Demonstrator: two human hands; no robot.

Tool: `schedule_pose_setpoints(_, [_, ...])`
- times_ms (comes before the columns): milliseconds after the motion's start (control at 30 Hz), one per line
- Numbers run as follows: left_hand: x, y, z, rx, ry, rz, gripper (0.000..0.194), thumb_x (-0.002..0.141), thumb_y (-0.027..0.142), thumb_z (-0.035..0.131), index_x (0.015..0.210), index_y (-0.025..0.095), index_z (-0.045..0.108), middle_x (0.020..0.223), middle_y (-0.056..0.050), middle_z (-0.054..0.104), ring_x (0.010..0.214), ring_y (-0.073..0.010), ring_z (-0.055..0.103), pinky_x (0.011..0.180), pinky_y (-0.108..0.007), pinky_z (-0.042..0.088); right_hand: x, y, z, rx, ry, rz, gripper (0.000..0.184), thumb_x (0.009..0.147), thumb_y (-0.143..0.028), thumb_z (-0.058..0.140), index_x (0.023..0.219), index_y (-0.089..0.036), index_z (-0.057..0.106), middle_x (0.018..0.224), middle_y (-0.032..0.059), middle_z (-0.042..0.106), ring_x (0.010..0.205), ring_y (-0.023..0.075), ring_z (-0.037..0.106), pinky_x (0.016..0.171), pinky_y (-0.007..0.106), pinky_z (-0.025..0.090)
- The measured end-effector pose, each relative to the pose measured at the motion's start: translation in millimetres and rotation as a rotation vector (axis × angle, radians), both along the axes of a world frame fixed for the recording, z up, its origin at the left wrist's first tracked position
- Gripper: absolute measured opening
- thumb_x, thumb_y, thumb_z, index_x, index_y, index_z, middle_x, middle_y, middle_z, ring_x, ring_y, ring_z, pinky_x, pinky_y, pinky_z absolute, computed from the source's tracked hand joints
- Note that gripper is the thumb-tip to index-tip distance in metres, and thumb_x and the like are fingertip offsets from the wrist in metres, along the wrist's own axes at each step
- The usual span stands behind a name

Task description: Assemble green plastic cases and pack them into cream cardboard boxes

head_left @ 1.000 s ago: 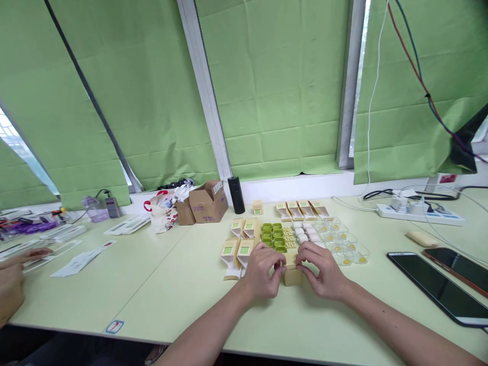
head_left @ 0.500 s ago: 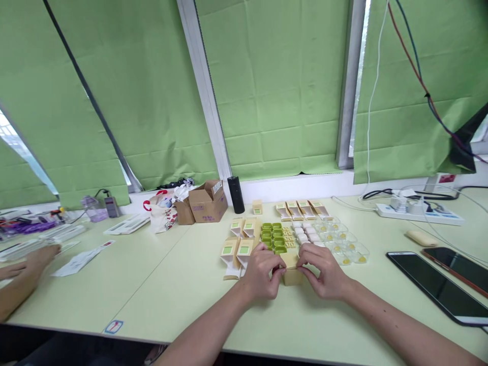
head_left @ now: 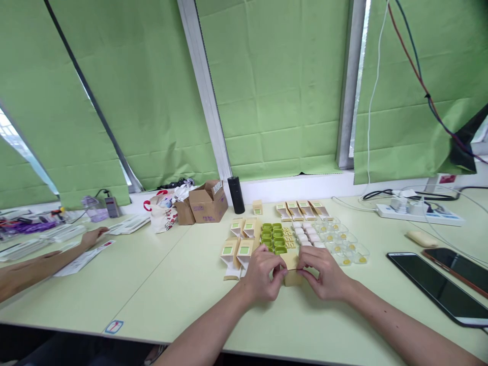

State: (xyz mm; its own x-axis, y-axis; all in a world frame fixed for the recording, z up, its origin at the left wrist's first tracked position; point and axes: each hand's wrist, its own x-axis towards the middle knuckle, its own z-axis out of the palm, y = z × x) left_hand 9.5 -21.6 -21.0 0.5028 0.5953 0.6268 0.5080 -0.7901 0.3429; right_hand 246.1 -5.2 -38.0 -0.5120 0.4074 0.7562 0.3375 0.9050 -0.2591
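Observation:
A small tan cardboard box [head_left: 293,277] stands on the table in front of me. My left hand [head_left: 264,273] pinches its left edge near the top, and my right hand [head_left: 322,270] pinches the right edge; the fingertips meet at the box's front upper edge. Just behind it are green square trays [head_left: 272,235] in two columns, small yellowish pieces [head_left: 290,238], white blocks [head_left: 307,233] and clear plastic cups [head_left: 345,239] with yellow centres. Open tan boxes [head_left: 244,247] with green windows lie left of my left hand. Whatever is inside the held box is hidden.
More open boxes [head_left: 303,209] and a small box [head_left: 257,207] stand at the back, near a black cylinder [head_left: 236,195] and a carton [head_left: 209,203]. Phones [head_left: 438,287] and a power strip [head_left: 421,213] are at right. A co-worker's arm [head_left: 49,264] reaches across at left.
My hands stay at the box, with only slight finger shifts along its top edge. The co-worker's hand at left has moved right and farther back, toward the white trays.

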Motion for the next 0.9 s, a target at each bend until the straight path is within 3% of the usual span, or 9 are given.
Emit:
schedule_pose_setpoints(133, [0.9,6.4,-3.4,-0.026,-0.029,0.231,0.03,0.096,0.019,0.053,0.116,0.021,0.075,0.062,0.0,0.067,0.057,-0.0204,0.056,0.075,-0.038,0.04,3.5,0.7,2.7,-0.029,-0.04,-0.015,0.017,0.088,-0.011,0.06,0.096,-0.026,0.057,0.083,0.0029,0.061,0.072,0.0206,0.055,0.062,0.033,0.037])
schedule_pose_setpoints(233, [-0.1,11.9,-6.6,-0.064,0.034,0.333,0.035,0.094,0.016,0.053,0.118,0.023,0.078,0.064,-0.001,0.071,0.058,-0.0213,0.058,0.077,-0.038,0.043,6.6,2.4,3.3,-0.074,-0.034,-0.032,0.026,0.087,-0.013,0.063,0.108,-0.026,0.058,0.087,0.0036,0.063,0.074,0.022,0.056,0.063,0.034,0.039])
schedule_pose_setpoints(333, [-0.7,12.6,-8.1,-0.078,0.042,0.317,0.028,0.088,0.013,0.056,0.096,0.023,0.08,0.068,-0.002,0.075,0.06,-0.0207,0.058,0.077,-0.038,0.044,9.4,5.6,2.9,-0.092,-0.024,-0.066,0.031,0.085,-0.012,0.062,0.112,-0.026,0.057,0.089,0.0035,0.064,0.075,0.0224,0.058,0.063,0.034,0.04])
schedule_pose_setpoints(467, [0.3,9.4,-6.7,-0.07,-0.005,0.246,0.022,0.081,0.01,0.056,0.069,0.022,0.07,0.06,-0.001,0.068,0.055,-0.018,0.053,0.075,-0.037,0.042,13.2,9.3,4.3,-0.059,0.019,-0.165,0.037,0.082,-0.008,0.056,0.114,-0.026,0.054,0.091,0.0037,0.064,0.076,0.0226,0.06,0.063,0.033,0.038])
schedule_pose_setpoints(533, [1.0,8.6,-5.6,-0.067,-0.009,0.258,0.022,0.081,0.009,0.055,0.071,0.022,0.07,0.058,0.001,0.065,0.053,-0.0169,0.05,0.074,-0.036,0.042,14.5,9.4,5.9,-0.052,0.032,-0.154,0.035,0.085,-0.01,0.055,0.116,-0.026,0.053,0.092,0.0038,0.063,0.076,0.0225,0.059,0.063,0.034,0.039])
schedule_pose_setpoints(733, [1.9,9.7,-4.8,-0.088,0.066,0.339,0.044,0.082,0.007,0.057,0.117,0.023,0.078,0.066,-0.001,0.07,0.059,-0.0224,0.058,0.07,-0.035,0.042,13.4,4.3,9.7,-0.069,-0.084,-0.049,0.044,0.087,-0.015,0.064,0.127,-0.027,0.05,0.107,0.0081,0.064,0.089,0.0263,0.061,0.068,0.036,0.044])
schedule_pose_setpoints(833, [2.1,9.3,-4.5,-0.095,0.086,0.316,0.04,0.082,0.007,0.058,0.111,0.023,0.08,0.077,-0.004,0.077,0.065,-0.0244,0.063,0.071,-0.036,0.043,12.8,3.7,10.4,-0.093,-0.107,-0.055,0.051,0.083,-0.009,0.061,0.129,-0.027,0.049,0.112,0.0091,0.064,0.092,0.0271,0.062,0.069,0.036,0.046])
schedule_pose_setpoints(900, [2.2,8.2,-4.1,-0.089,0.081,0.312,0.034,0.081,0.007,0.058,0.101,0.023,0.08,0.073,-0.003,0.075,0.064,-0.024,0.063,0.072,-0.036,0.042,12.8,5.3,9.2,-0.093,-0.107,-0.075,0.055,0.079,-0.006,0.058,0.129,-0.026,0.049,0.111,0.0091,0.064,0.092,0.0273,0.062,0.069,0.036,0.046])
